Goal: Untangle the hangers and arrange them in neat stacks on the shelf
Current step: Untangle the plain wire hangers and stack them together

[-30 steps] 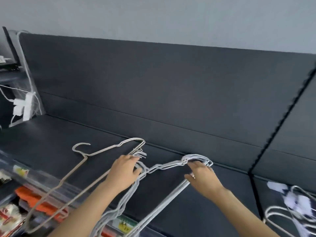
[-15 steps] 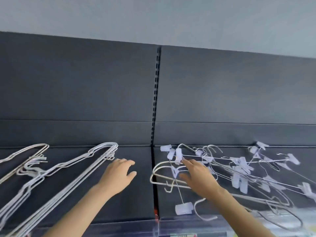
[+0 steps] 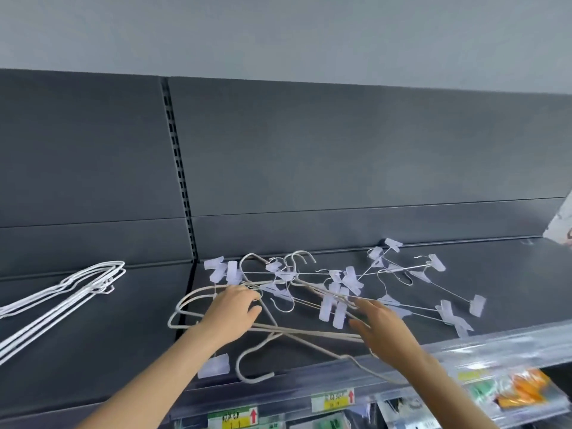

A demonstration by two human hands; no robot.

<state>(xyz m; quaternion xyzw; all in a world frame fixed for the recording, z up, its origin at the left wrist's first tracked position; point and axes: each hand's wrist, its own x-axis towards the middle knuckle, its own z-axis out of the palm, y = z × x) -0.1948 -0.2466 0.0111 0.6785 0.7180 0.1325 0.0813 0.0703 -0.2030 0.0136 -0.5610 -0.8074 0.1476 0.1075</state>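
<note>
A tangled heap of hangers (image 3: 337, 289) lies on the dark shelf (image 3: 93, 351): thin wire clip hangers with pale plastic clips, and beige coated hangers (image 3: 192, 300) beneath. My left hand (image 3: 232, 314) rests on the heap's left side, fingers curled over the beige hanger wires. Fingers spread and straight, my right hand (image 3: 382, 328) hovers over the beige hangers by the clips in the middle. A neat stack of white wire hangers (image 3: 71, 289) lies at the far left of the shelf.
The shelf's dark back panel (image 3: 309, 165) rises behind the hangers, with a slotted upright (image 3: 178, 168) between two sections. A clear price rail (image 3: 402, 379) with labels runs along the front edge; packaged goods (image 3: 520, 388) sit on the level below.
The view has swung right from the white stack to the tangled heap. My left hand moved from the bare shelf onto the beige hangers; my right hand shifted right along the heap.
</note>
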